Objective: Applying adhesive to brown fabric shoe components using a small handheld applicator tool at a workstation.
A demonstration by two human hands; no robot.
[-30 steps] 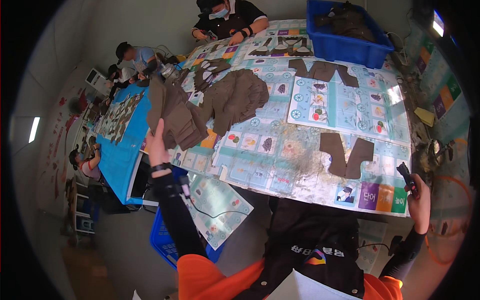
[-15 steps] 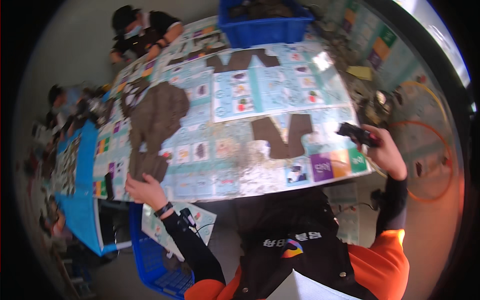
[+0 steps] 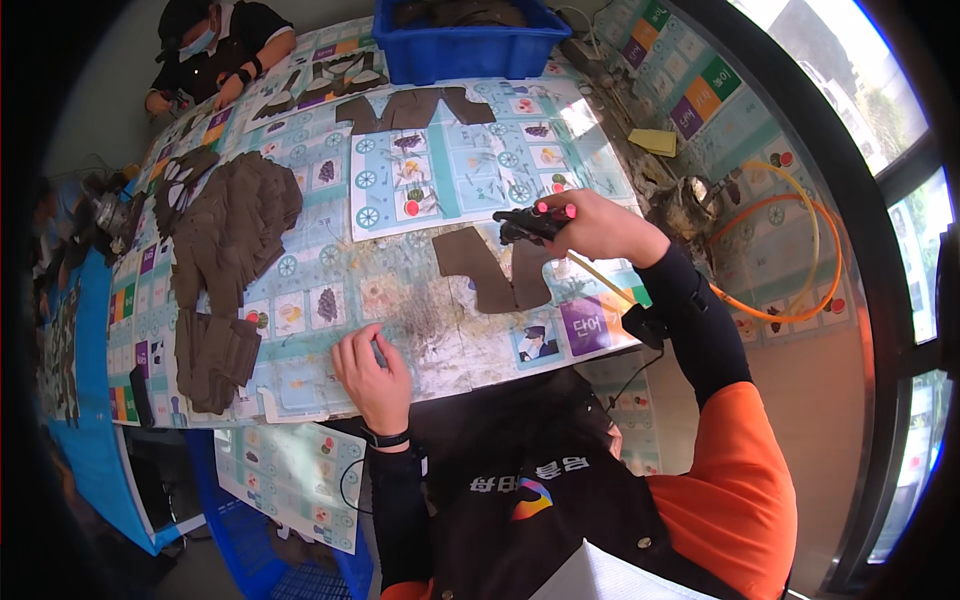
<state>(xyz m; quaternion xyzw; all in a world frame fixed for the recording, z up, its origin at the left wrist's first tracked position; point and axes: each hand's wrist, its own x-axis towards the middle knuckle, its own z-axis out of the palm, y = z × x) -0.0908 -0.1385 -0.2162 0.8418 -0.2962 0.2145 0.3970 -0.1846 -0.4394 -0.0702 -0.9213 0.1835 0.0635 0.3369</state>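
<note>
The right hand [image 3: 600,225] is wrapped around a black hand tool [image 3: 532,222] with red buttons, fingers closed on its grip and its nose aimed toward 9 o'clock. Just below it, at about 7 o'clock from the tool, lies a flat brown V-shaped cut piece [image 3: 492,268] on the printed table cover [image 3: 330,260] — apparently touching nothing but the cover. The left hand [image 3: 372,372] rests palm-down on the cover near the table's front edge, fingers spread and holding nothing. At 9 o'clock from that hand sits 1 low stack of brown pieces [image 3: 212,358], with a larger heap [image 3: 232,228] further up at 11 o'clock.

The cut piece looks thin, light and limp — likely felt or leather. It would probably flop if pinched at 1 tip; taking it near the joint of the V should keep it flat.
</note>
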